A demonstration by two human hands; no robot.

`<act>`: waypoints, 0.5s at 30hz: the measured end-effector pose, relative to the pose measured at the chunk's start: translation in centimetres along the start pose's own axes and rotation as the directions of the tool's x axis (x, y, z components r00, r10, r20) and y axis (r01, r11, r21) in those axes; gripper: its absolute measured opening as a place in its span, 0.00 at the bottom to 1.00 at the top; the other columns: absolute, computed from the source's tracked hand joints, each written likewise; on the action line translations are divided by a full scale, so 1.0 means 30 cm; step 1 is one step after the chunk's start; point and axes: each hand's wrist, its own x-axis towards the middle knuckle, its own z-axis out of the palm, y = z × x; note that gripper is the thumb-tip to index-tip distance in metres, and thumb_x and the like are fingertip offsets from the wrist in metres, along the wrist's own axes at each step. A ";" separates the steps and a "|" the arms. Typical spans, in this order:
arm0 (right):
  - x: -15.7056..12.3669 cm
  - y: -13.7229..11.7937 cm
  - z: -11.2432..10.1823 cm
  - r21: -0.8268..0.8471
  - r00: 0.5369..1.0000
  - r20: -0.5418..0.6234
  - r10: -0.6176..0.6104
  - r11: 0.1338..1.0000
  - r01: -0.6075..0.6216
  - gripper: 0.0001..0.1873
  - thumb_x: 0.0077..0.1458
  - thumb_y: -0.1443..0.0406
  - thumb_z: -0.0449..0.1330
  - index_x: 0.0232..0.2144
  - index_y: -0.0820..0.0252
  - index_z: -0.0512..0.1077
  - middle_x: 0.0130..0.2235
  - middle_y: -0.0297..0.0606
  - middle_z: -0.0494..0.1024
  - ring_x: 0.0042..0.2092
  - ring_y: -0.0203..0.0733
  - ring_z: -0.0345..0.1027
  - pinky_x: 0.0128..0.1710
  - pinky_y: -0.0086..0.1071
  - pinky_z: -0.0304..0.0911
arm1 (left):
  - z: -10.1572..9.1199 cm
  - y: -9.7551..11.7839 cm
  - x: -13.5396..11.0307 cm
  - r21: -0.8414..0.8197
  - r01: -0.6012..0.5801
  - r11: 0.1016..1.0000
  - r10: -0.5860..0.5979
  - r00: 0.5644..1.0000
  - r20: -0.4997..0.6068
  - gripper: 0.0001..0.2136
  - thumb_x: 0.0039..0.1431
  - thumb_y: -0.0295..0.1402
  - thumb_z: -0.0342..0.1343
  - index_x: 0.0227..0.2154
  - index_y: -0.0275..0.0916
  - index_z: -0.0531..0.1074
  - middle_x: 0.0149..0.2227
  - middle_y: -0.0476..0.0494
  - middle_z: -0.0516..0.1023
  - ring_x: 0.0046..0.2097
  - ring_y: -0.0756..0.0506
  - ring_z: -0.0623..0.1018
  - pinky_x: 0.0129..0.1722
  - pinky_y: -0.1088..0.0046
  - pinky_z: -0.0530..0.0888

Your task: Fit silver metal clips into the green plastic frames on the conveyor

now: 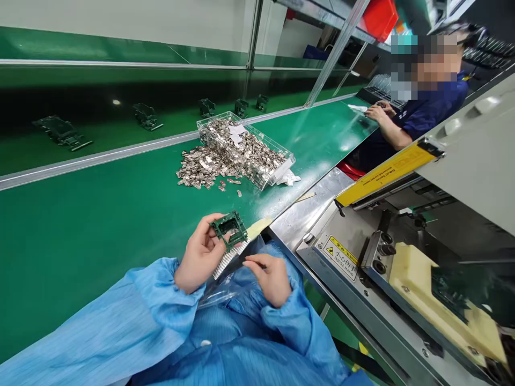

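My left hand is closed around a dark green, square frame-like part with an opening in its middle, tilted above my lap. Just below the part is a white strip with comb-like ribs; whether the left hand grips it too is unclear. My right hand is a little to the right, apart from the green part, its thumb and forefinger pinched together. Anything between those fingertips is too small to make out. A clear plastic bag lies on my lap under both hands.
A clear tray full of small metal pieces stands on the green bench, with a loose pile beside it. Several green parts rest behind the rail. A machine with a yellow bar stands right; a co-worker sits beyond.
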 end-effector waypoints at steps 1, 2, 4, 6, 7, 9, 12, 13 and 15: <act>-0.003 -0.043 -0.018 0.030 1.000 -0.021 -0.019 0.999 0.019 0.08 0.56 0.62 0.61 0.34 0.53 0.80 0.32 0.37 0.81 0.33 0.44 0.74 0.35 0.35 0.67 | -0.001 -0.001 -0.010 -0.032 0.020 0.999 -0.019 0.999 0.026 0.20 0.54 0.37 0.60 0.48 0.40 0.62 0.38 0.46 0.73 0.37 0.48 0.77 0.38 0.73 0.76; -0.003 -0.084 -0.032 0.058 0.998 -0.037 -0.045 0.997 0.047 0.09 0.58 0.62 0.59 0.37 0.53 0.80 0.33 0.37 0.81 0.34 0.43 0.73 0.36 0.36 0.67 | -0.003 -0.002 -0.019 -0.054 0.039 0.998 -0.036 0.998 0.054 0.20 0.56 0.37 0.59 0.49 0.41 0.61 0.39 0.46 0.73 0.37 0.48 0.78 0.38 0.72 0.77; 0.006 -0.153 -0.040 0.094 0.988 -0.092 -0.123 0.987 0.131 0.09 0.59 0.65 0.59 0.39 0.52 0.79 0.33 0.36 0.79 0.35 0.42 0.72 0.37 0.35 0.67 | -0.005 -0.006 -0.034 -0.061 0.057 0.996 -0.051 0.993 0.104 0.19 0.58 0.37 0.56 0.51 0.42 0.59 0.40 0.45 0.73 0.36 0.48 0.78 0.37 0.71 0.77; 0.024 -0.200 -0.024 0.106 0.961 -0.182 -0.208 0.968 0.229 0.08 0.56 0.67 0.61 0.35 0.51 0.80 0.33 0.36 0.76 0.35 0.41 0.70 0.36 0.34 0.66 | -0.006 -0.006 -0.040 -0.050 0.047 0.998 -0.040 0.990 0.134 0.19 0.60 0.37 0.55 0.52 0.42 0.58 0.40 0.44 0.74 0.35 0.49 0.77 0.36 0.72 0.77; 0.036 -0.215 -0.010 0.107 0.946 -0.223 -0.234 0.959 0.262 0.08 0.54 0.68 0.62 0.33 0.50 0.80 0.34 0.36 0.74 0.36 0.41 0.68 0.36 0.34 0.65 | -0.005 -0.004 -0.041 -0.045 0.038 0.998 -0.032 0.989 0.145 0.18 0.61 0.36 0.54 0.52 0.42 0.58 0.40 0.43 0.74 0.35 0.49 0.77 0.36 0.72 0.77; 0.058 -0.232 0.024 0.105 0.933 -0.266 -0.240 0.955 0.276 0.07 0.52 0.69 0.63 0.30 0.51 0.80 0.34 0.36 0.70 0.36 0.40 0.66 0.35 0.33 0.65 | -0.004 0.003 -0.041 -0.044 0.019 0.999 -0.011 0.986 0.167 0.17 0.61 0.36 0.53 0.52 0.41 0.59 0.41 0.42 0.75 0.38 0.48 0.78 0.36 0.73 0.77; 0.079 -0.243 0.067 0.079 0.938 -0.283 -0.199 0.970 0.229 0.04 0.49 0.67 0.64 0.29 0.53 0.80 0.37 0.38 0.68 0.40 0.42 0.65 0.39 0.34 0.65 | -0.003 0.012 -0.042 -0.052 -0.009 0.999 0.019 0.980 0.198 0.16 0.62 0.34 0.51 0.52 0.41 0.58 0.43 0.40 0.76 0.44 0.46 0.78 0.39 0.72 0.77; 0.082 -0.246 0.076 0.074 0.939 -0.291 -0.183 0.974 0.213 0.04 0.49 0.67 0.64 0.28 0.54 0.79 0.37 0.38 0.67 0.41 0.43 0.65 0.39 0.35 0.65 | -0.003 0.013 -0.042 -0.048 -0.012 0.999 0.022 0.979 0.204 0.16 0.62 0.33 0.50 0.52 0.41 0.58 0.43 0.40 0.76 0.45 0.46 0.78 0.40 0.72 0.77; 0.084 -0.251 0.086 0.076 0.940 -0.304 -0.153 0.980 0.184 0.03 0.49 0.67 0.63 0.27 0.56 0.78 0.38 0.39 0.66 0.41 0.43 0.64 0.39 0.35 0.65 | -0.005 0.011 -0.043 -0.029 -0.016 0.999 0.021 0.978 0.206 0.16 0.63 0.33 0.49 0.52 0.41 0.57 0.44 0.40 0.76 0.45 0.46 0.78 0.42 0.72 0.77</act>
